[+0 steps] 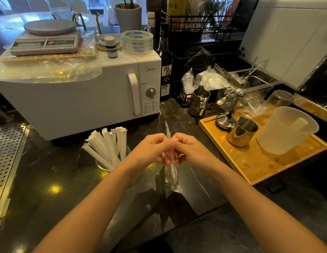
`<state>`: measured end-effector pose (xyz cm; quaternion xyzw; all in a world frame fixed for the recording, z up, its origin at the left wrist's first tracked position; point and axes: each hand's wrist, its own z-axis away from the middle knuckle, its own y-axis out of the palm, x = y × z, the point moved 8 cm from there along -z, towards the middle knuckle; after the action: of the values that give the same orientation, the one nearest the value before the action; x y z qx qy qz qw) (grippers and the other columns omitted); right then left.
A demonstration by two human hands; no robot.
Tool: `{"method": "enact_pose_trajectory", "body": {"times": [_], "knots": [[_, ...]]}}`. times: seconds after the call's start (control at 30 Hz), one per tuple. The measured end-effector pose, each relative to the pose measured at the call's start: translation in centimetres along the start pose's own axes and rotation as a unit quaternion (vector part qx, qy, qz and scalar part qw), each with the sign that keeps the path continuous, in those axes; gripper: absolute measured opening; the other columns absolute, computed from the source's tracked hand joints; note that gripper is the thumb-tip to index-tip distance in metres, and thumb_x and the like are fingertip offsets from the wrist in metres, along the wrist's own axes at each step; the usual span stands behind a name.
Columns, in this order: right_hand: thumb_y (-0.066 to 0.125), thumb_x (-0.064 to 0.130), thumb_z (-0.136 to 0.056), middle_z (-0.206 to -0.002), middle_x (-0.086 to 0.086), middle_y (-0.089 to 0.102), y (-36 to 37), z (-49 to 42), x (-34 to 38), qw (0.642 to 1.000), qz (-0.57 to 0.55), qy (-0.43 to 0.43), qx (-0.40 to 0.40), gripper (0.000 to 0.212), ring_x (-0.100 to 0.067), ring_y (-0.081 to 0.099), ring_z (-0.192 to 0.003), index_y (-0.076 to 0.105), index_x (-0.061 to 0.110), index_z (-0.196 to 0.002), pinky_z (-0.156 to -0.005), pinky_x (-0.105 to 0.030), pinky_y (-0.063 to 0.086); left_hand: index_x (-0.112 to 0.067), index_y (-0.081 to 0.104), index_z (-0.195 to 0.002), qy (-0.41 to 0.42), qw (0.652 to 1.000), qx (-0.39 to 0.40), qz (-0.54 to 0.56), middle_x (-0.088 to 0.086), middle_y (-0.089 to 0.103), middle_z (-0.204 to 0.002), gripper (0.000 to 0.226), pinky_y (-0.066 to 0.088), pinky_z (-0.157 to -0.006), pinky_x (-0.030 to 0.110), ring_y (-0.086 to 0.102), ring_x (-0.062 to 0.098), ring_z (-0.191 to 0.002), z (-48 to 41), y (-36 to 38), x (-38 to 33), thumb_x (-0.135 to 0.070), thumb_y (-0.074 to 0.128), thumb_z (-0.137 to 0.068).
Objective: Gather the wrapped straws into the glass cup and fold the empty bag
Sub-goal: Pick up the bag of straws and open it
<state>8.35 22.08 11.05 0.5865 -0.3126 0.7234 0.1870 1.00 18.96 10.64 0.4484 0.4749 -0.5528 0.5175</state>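
Note:
Several white paper-wrapped straws (pixel 106 145) stand fanned out in a glass cup (pixel 102 166) on the dark counter, left of my hands. My left hand (pixel 151 148) and my right hand (pixel 188 149) meet above the counter, both pinching a clear, empty plastic bag (pixel 170 172). The bag is pressed into a narrow upright strip; one tip sticks up above my fingers and the rest hangs below them. My left forearm hides part of the cup's right side.
A white microwave (pixel 82 95) stands behind the cup, with a scale, plastic wrap and tape rolls on top. A wooden tray (pixel 250 161) with metal cups and a plastic jug lies right. A perforated metal drain plate (pixel 7 152) is at far left.

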Motion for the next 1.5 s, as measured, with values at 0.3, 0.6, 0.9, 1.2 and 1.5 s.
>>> {"method": "enact_pose_trajectory", "body": {"times": [0.3, 0.6, 0.9, 1.2, 1.5], "knots": [[0.04, 0.017, -0.093, -0.06, 0.0, 0.048, 0.0, -0.3, -1.0, 0.998, -0.064, -0.002, -0.023, 0.026, -0.008, 0.047, -0.052, 0.047, 0.016, -0.068, -0.049, -0.016, 0.041, -0.019, 0.053, -0.068, -0.002, 0.999, 0.004, -0.043, -0.008, 0.06, -0.054, 0.024, 0.047, -0.051, 0.015, 0.056, 0.005, -0.051, 0.0, 0.1, 0.2, -0.021, 0.046, -0.091], [0.04, 0.013, -0.09, -0.057, -0.003, 0.048, -0.3, 0.0, -1.5, 0.993, -0.056, 0.003, -0.107, 0.026, -0.009, 0.047, -0.049, 0.048, 0.012, -0.065, -0.043, -0.015, 0.04, -0.02, 0.05, -0.061, 0.033, 0.992, -0.087, -0.084, -0.008, 0.055, -0.047, 0.029, 0.044, -0.051, 0.018, 0.05, 0.002, -0.045, -0.2, -0.4, 0.3, -0.015, 0.044, -0.089], [0.037, 0.021, -0.095, -0.05, 0.001, 0.044, -0.5, -0.5, -1.5, 0.994, -0.054, 0.023, -0.089, 0.033, -0.002, 0.039, -0.039, 0.053, 0.009, -0.068, -0.037, -0.012, 0.032, -0.017, 0.051, -0.059, 0.063, 0.988, -0.079, -0.116, -0.004, 0.051, -0.051, 0.031, 0.041, -0.047, 0.012, 0.047, 0.002, -0.042, -0.6, 0.0, -0.4, -0.012, 0.044, -0.089], [0.036, 0.021, -0.096, -0.053, -0.002, 0.055, -0.2, -1.1, -2.1, 0.977, -0.192, 0.01, -0.094, 0.031, -0.007, 0.054, -0.043, 0.054, 0.008, -0.074, -0.043, -0.015, 0.045, -0.017, 0.053, -0.056, 0.059, 0.991, -0.121, 0.006, -0.008, 0.053, -0.045, 0.033, 0.046, -0.054, 0.016, 0.051, 0.004, -0.048, -0.5, 0.0, 0.0, -0.013, 0.044, -0.088], [0.043, 0.018, -0.093, -0.052, -0.001, 0.038, -1.1, -0.5, -1.6, 0.999, -0.01, 0.008, -0.052, 0.03, -0.007, 0.035, -0.043, 0.045, 0.01, -0.063, -0.044, -0.019, 0.032, -0.016, 0.052, -0.054, 0.051, 0.983, -0.161, -0.075, -0.008, 0.05, -0.041, 0.032, 0.044, -0.05, 0.01, 0.046, 0.001, -0.041, 0.4, -1.7, 0.2, -0.012, 0.049, -0.085]]}}
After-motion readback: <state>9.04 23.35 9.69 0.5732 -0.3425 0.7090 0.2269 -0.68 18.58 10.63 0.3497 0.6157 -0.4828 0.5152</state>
